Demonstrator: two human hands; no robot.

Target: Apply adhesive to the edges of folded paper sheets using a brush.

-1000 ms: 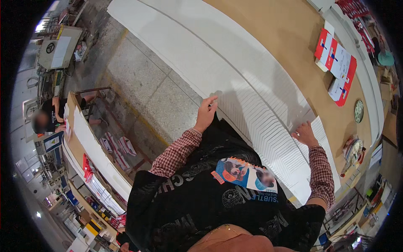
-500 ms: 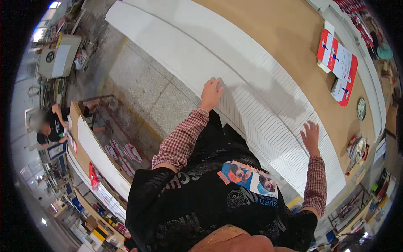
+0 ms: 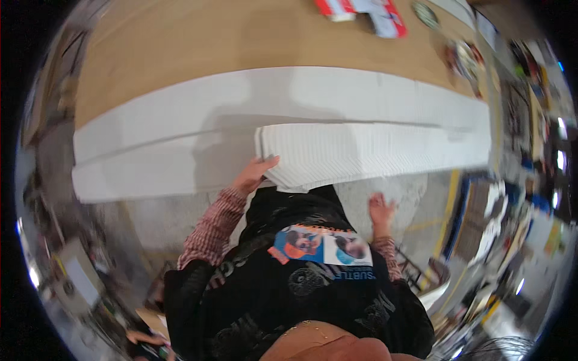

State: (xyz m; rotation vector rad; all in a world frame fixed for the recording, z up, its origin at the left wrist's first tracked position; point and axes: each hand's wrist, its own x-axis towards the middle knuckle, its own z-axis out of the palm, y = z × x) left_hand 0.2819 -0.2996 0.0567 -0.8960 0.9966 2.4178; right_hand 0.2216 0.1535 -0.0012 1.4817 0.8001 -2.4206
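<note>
A long row of overlapping white sheets point(image 3: 343, 147), probably card, lies fanned along the near side of the table. My left hand point(image 3: 253, 174) is at the row's left end, its thumb on the edge of the sheets and its other fingers partly hidden. My right hand point(image 3: 382, 209) is off the table's near edge, below the row, with fingers apart and nothing in it; motion blurs it slightly. Under the row are long white boards point(image 3: 144, 171), showing bare to the left of my left hand.
Brown board point(image 3: 180, 60) covers the table's far part. Red-and-white card pieces point(image 3: 388, 21), a round greenish item point(image 3: 425, 15) and a blurred bundle point(image 3: 466, 60) lie at the far right. A stack of flat boards point(image 3: 481, 210) stands right of the table on the floor.
The view has turned so that the table now runs across it. My right hand has moved from above the sheets to off the near edge. My left hand stays at the row's left end.
</note>
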